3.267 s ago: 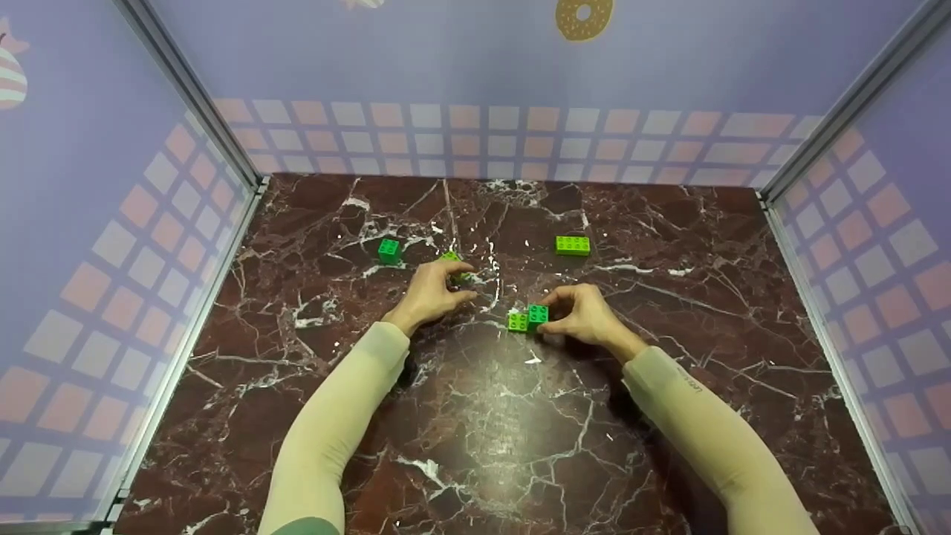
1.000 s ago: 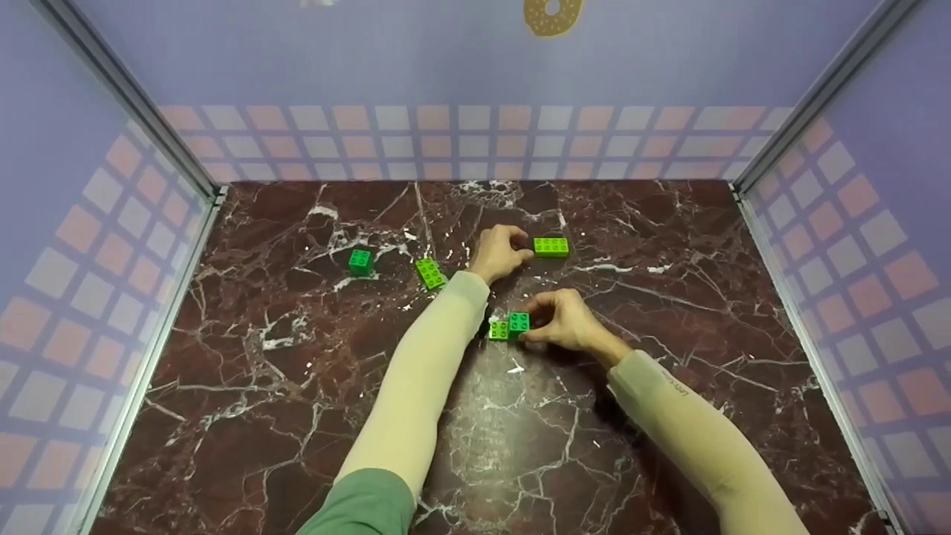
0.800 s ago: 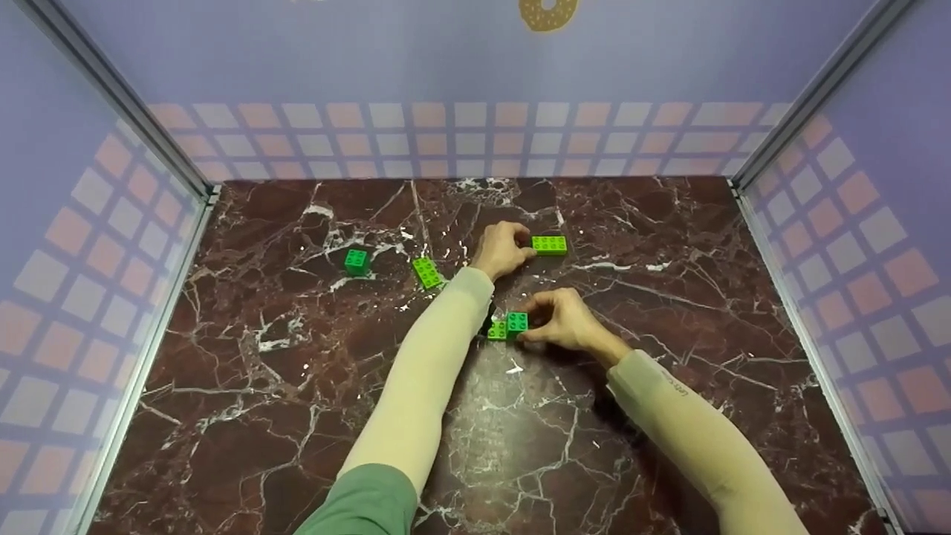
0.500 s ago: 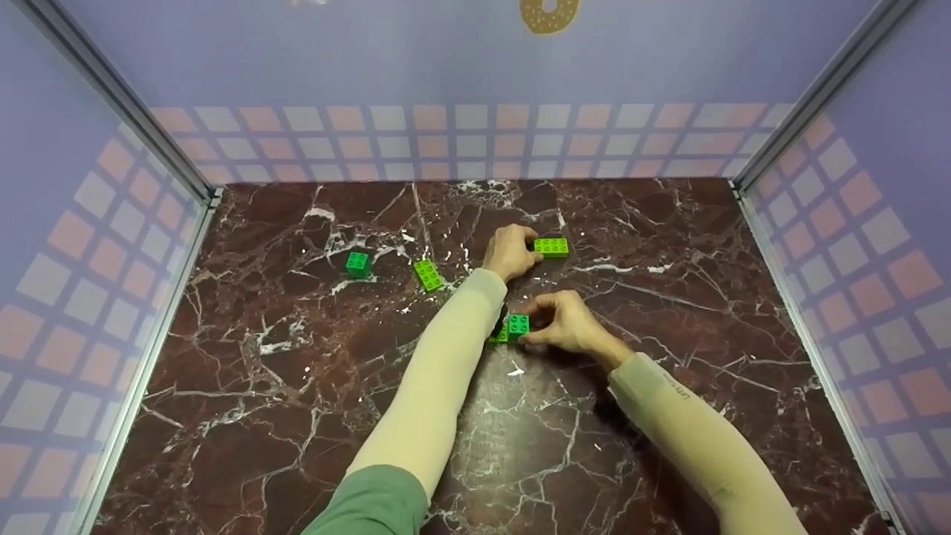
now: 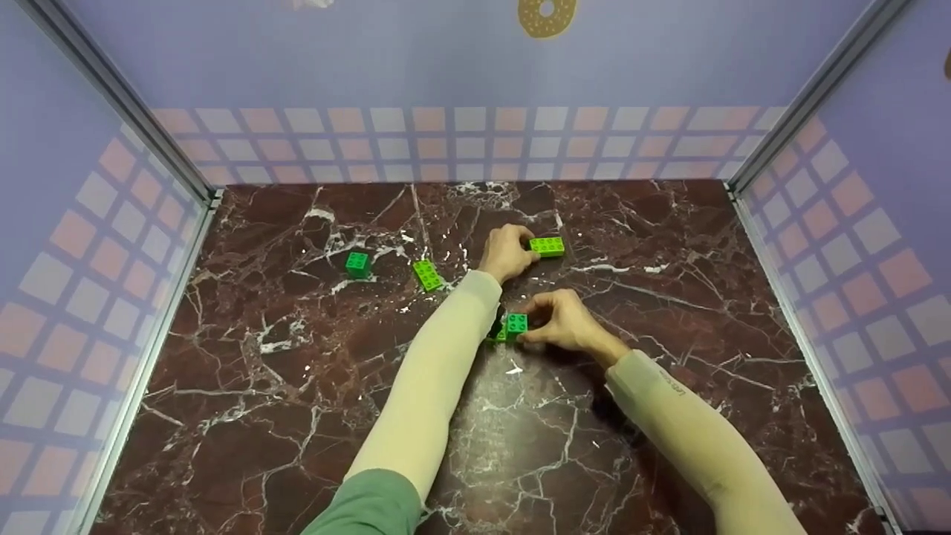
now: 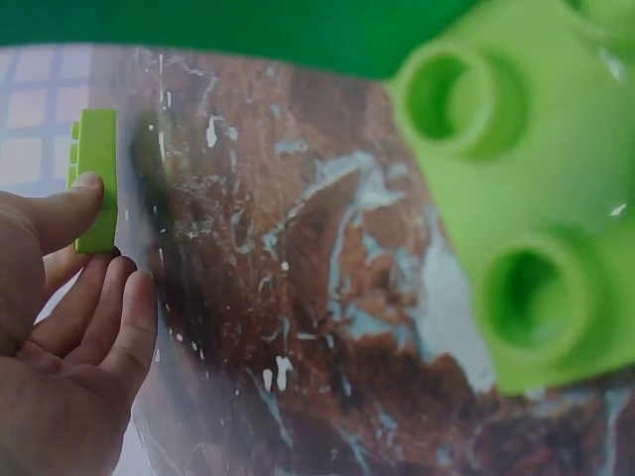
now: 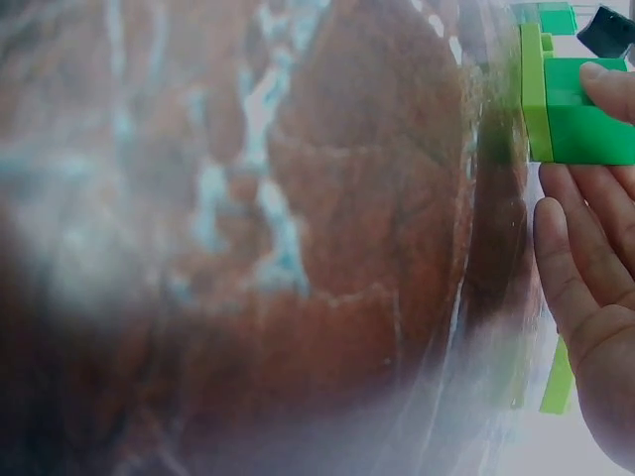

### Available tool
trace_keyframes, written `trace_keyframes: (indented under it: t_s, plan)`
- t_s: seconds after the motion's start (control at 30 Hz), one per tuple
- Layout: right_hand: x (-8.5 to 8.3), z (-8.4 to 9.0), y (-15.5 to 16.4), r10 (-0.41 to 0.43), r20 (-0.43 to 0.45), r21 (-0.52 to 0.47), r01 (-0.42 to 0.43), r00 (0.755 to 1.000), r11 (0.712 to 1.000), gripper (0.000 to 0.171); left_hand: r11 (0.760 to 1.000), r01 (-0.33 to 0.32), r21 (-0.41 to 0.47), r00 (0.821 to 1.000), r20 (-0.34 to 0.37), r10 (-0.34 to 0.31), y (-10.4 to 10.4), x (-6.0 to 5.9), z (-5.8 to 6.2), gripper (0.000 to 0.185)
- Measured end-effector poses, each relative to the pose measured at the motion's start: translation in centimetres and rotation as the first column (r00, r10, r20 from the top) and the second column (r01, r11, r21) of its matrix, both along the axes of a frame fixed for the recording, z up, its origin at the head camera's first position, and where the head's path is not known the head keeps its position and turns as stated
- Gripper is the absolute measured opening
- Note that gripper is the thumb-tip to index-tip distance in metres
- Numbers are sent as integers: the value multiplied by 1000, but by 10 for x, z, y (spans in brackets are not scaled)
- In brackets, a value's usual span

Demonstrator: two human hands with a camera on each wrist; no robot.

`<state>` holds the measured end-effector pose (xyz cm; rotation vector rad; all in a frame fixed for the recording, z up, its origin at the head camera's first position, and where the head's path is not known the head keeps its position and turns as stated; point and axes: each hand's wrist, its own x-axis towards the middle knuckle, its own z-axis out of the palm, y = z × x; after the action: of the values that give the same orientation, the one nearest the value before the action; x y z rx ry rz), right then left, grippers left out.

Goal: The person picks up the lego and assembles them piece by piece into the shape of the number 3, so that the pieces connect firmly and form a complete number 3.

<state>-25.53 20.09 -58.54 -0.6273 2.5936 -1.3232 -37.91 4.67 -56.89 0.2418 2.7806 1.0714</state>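
At the far middle, my left hand pinches the left end of a long lime toy building brick. The left wrist view shows the thumb on one side of this brick and fingers at its other side. Nearer me, my right hand grips a square dark green brick between thumb and fingers. That brick sits on one end of a lime brick, as the right wrist view of the green brick shows. My left wrist partly hides the lower lime brick in the head view.
Left of my left arm lie another lime brick, set at a slant, and a square green brick. Lilac panels with a checked band enclose the dark red marbled table at the back and sides.
My left hand has moved from the slanted lime brick to the far lime brick and now pinches it. That brick has turned slightly. My right hand keeps its hold on the green brick.
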Motion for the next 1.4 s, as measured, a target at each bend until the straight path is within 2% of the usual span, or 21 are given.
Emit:
trace_keyframes:
  t_s: [0.13,0.4,0.53,0.7,0.83,1.17,1.4]
  plan:
    - [0,-1,-4,5,19,-14,-5,1000,1000,28,999,-13,40,1000,2,13,-11,4,8,40]
    - [0,-1,-6,0,25,-33,1,1000,999,30,990,40,133,998,-57,-33,-34,14,28,42]
    - [1,-1,-3,2,21,-39,-1,1000,999,29,978,67,195,996,-64,-55,-44,23,37,41]
    - [3,-1,-1,-13,46,-64,16,999,998,30,972,103,213,994,-64,-91,-57,36,43,39]
    - [4,0,-2,-13,55,-65,17,998,998,31,967,107,232,994,-61,-95,-71,46,47,39]
    - [7,-1,-3,-31,24,-36,32,999,999,32,956,124,264,992,-49,-115,-98,71,45,39]
    - [6,-3,-3,-37,25,-43,38,999,998,33,935,99,340,995,-11,-101,-116,88,34,39]
